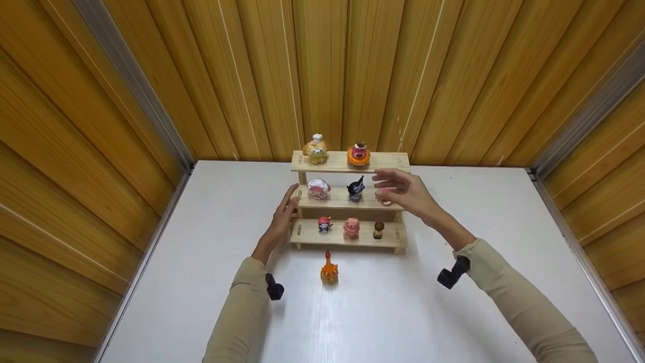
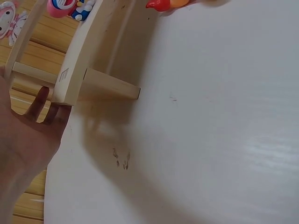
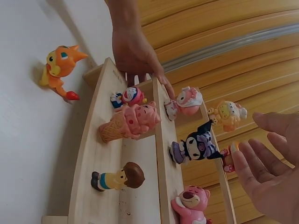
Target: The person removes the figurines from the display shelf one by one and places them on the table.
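A three-tier wooden display stand (image 1: pixel 312 239) holds several small figurines. My left hand (image 1: pixel 279 220) touches its left side, fingers against the ends of the shelves. Beside the middle shelf's right end is my right hand (image 1: pixel 413 195), its fingers loosely bent with nothing between them. A pink bear figurine (image 3: pixel 192 205) stands on that shelf, partly hidden by the right hand in the head view. Along the same shelf are a black-hooded figurine (image 3: pixel 198 145) and a pink figurine with a white hood (image 3: pixel 189 100).
Yellow (image 1: pixel 316 151) and orange-ringed (image 1: pixel 359 155) figurines occupy the top shelf. The bottom one bears a red-hatted figurine (image 1: pixel 324 225), a pink cone-shaped figurine (image 3: pixel 131 122) and a brown-haired figurine (image 3: pixel 119 178). An orange figurine with a red-tipped tail (image 1: pixel 329 272) stands on the white table (image 1: pixel 383 307) in front.
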`<state>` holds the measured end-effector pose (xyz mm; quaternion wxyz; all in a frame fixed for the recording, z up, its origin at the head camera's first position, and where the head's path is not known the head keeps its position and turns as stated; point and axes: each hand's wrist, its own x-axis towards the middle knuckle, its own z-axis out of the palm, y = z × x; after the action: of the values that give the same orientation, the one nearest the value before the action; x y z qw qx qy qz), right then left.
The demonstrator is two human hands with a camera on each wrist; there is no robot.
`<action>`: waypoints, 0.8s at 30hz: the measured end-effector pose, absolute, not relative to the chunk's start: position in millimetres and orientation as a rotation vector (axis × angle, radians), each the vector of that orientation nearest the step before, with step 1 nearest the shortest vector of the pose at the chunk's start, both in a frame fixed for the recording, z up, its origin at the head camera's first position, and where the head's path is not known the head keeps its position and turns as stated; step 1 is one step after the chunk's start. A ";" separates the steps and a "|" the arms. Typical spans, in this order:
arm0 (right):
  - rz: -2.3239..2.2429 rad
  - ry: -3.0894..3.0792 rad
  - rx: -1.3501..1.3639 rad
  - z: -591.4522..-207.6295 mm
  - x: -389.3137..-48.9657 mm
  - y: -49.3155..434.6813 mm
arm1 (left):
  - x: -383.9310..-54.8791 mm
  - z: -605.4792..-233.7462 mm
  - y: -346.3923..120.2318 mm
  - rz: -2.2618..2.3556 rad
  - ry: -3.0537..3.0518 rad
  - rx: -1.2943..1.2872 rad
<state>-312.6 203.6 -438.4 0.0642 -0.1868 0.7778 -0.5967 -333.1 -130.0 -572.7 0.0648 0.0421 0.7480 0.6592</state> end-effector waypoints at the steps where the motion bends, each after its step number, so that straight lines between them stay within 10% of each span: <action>1: -1.813 2.338 -0.553 -437.9 -316.4 203.9 | -333.4 -572.7 -130.3 1.991 2.254 0.131; 24: -1.844 2.379 -0.344 -436.4 -379.5 194.5 | -332.3 -568.9 -139.7 2.036 2.190 0.111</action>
<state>-379.5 194.5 -436.4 0.0559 -0.1135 0.7841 -0.6076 -332.3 -139.7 -568.9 0.0746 0.0370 0.7298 0.6786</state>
